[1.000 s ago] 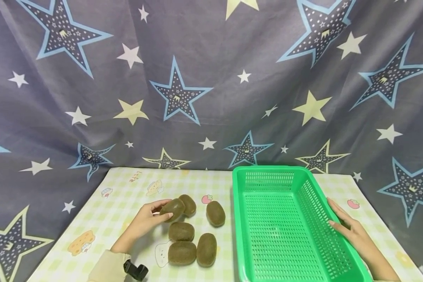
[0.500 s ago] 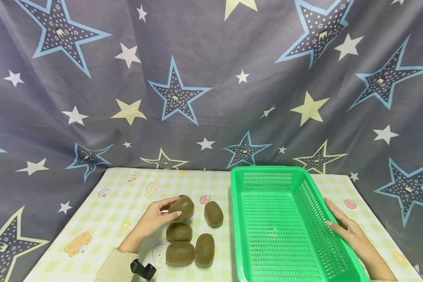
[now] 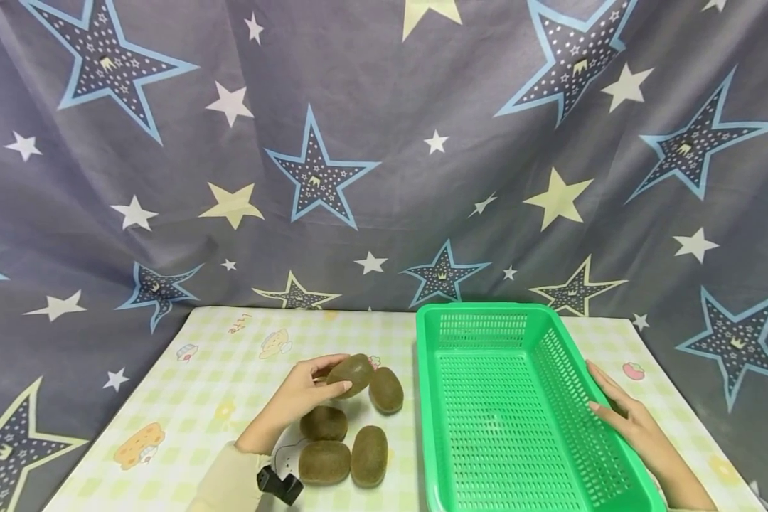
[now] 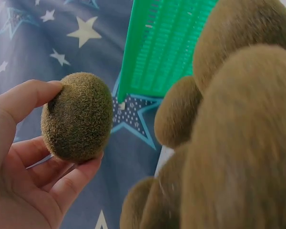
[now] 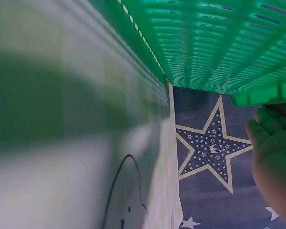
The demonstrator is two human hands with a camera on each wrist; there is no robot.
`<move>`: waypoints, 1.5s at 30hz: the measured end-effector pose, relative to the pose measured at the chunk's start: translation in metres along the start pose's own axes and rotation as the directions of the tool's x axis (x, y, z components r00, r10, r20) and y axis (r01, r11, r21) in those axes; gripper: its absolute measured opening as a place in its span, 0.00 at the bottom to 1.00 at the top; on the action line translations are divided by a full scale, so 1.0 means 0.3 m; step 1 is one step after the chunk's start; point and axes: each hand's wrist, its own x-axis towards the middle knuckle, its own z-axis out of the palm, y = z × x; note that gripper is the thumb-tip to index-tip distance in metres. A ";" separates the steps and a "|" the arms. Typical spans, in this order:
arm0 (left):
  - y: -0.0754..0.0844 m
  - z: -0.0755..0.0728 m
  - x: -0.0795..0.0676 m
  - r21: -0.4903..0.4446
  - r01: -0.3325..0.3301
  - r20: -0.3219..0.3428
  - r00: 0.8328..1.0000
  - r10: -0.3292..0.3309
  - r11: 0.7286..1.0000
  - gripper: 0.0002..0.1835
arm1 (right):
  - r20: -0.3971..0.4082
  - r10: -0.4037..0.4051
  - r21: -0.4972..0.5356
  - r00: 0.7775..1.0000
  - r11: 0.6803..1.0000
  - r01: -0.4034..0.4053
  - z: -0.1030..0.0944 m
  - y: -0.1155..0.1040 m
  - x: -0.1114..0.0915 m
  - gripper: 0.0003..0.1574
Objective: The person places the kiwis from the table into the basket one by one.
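A brown fuzzy kiwi [image 3: 352, 374] is in my left hand [image 3: 304, 391], pinched between thumb and fingers above the checked tablecloth. The left wrist view shows this kiwi [image 4: 77, 118] with the thumb on top and fingertips below. Right beside it lies another kiwi [image 3: 386, 390]. Closer to me are more kiwis: one [image 3: 323, 424] partly behind the wrist, one [image 3: 324, 463] below it, and one [image 3: 369, 456] standing lengthwise. My right hand [image 3: 627, 419] rests against the right rim of a green plastic basket [image 3: 427, 427], fingers outside, thumb tip at the rim.
The basket, with perforated walls and floor, fills the table's right half. Behind the table [image 3: 230, 355] hangs a grey curtain [image 3: 358, 142] printed with stars. A black wrist strap with a small device [image 3: 280, 486] sits on the left wrist.
My left hand has moved right with its kiwi, from the left of the group toward the upper right kiwi. A kiwi behind it has become hidden. The right hand stays at the basket.
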 end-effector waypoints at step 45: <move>0.164 0.352 0.182 -0.172 -0.111 0.087 0.988 0.127 0.979 0.25 | -0.025 0.009 -0.031 1.000 0.999 -0.010 0.005 -0.003 -0.002 0.36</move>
